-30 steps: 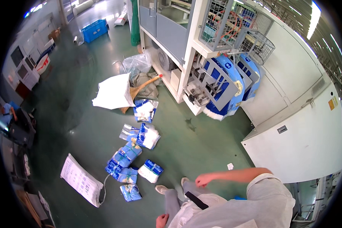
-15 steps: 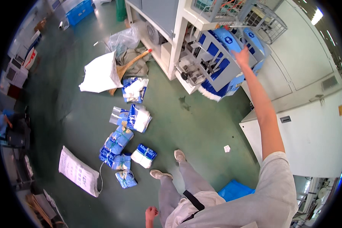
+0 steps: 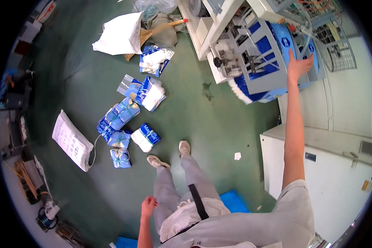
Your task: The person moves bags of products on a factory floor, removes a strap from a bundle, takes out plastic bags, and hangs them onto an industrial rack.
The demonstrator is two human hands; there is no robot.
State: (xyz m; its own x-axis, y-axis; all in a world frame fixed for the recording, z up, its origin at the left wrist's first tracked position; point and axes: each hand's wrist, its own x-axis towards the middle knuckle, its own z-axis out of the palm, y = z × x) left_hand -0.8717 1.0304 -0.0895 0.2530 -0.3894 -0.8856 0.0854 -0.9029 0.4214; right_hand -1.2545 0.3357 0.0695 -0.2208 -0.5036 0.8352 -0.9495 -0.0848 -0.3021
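Note:
My right hand point(image 3: 298, 65) is stretched far out, fingers apart, touching the stack of blue and white flat bags point(image 3: 291, 43) loaded in a grey packing machine point(image 3: 252, 62). I cannot tell whether it grips a bag. My left hand point(image 3: 148, 203) hangs by my hip with fingers loosely curled, holding nothing. Several bundles of blue and white bags point(image 3: 124, 120) lie scattered on the green floor point(image 3: 202, 124) ahead of my feet.
A white printed sack point(image 3: 72, 141) lies at the left, another white sack point(image 3: 120, 35) and a broom point(image 3: 161, 29) at the top. A white cabinet point(image 3: 330, 165) stands right. A blue tray point(image 3: 233, 201) sits beside my legs. Clutter lines the left edge.
My right arm rose from near my waist and reached out to the bag stack on the machine. My head moved closer, so the floor bundles appear nearer. My left hand stayed low.

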